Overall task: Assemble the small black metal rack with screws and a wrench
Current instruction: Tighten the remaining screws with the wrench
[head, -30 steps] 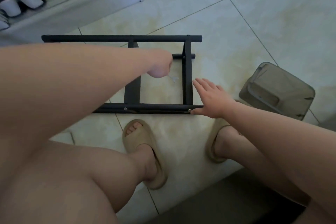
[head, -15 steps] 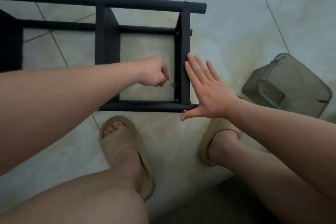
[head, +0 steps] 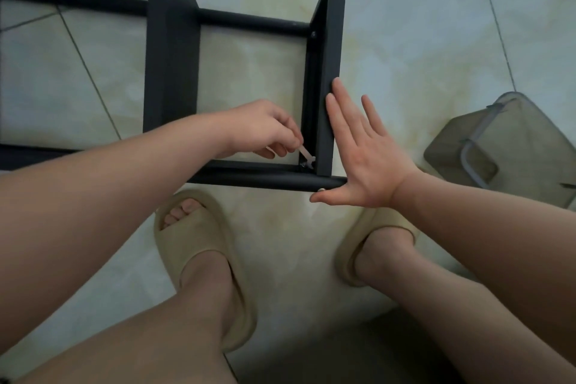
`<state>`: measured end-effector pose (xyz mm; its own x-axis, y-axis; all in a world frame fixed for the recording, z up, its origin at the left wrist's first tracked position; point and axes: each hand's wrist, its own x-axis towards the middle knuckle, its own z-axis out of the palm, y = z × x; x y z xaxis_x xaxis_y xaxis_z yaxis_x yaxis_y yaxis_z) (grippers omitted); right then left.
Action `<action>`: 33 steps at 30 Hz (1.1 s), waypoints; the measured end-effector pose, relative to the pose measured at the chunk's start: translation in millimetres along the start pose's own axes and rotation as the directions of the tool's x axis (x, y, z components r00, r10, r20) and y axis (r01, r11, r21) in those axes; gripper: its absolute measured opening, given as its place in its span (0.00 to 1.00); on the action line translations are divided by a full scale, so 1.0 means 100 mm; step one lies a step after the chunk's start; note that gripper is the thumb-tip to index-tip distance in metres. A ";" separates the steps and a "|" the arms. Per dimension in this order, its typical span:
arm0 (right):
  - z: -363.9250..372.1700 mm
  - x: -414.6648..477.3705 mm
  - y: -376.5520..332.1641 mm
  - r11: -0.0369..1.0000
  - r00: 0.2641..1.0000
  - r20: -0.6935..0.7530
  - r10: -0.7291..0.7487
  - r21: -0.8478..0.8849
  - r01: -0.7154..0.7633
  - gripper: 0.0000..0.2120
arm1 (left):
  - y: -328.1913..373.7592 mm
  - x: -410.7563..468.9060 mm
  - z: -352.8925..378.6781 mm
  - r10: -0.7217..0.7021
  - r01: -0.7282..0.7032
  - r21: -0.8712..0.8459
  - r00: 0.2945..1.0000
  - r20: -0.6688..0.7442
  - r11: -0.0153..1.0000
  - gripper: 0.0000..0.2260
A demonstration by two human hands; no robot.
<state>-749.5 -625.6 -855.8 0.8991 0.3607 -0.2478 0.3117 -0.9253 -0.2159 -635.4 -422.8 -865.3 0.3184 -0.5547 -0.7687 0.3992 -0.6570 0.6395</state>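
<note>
Left hand [head: 261,128] pinches wrench [head: 307,156] at rack [head: 173,72] corner.

One wide-angle view, worn on the head, looks forward and steeply down at the floor [head: 420,40] just ahead of the person's slippers [head: 193,246]. It sits close. The forearms enter from the lower corners, the left hand [head: 258,129] and right hand [head: 364,159] meet near the centre, and the small wrench [head: 307,155] shows plainly. The rack [head: 173,72] fills the upper left, cut by the top and left edges. A bin [head: 514,146] runs off the right edge.
</note>
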 end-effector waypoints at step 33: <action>0.02 0.03 0.05 0.996 0.995 -0.053 -0.084 -0.035 0.083 0.59 | 0.05 0.08 0.11 -0.112 0.078 -0.372 0.991 -0.073 0.925 0.05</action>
<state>-745.6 -628.6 -859.8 0.8847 0.4309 -0.1779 0.3956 -0.8959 -0.2023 -639.9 -436.1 -868.2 0.3330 -0.4388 -0.8346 0.7139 -0.4609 0.5272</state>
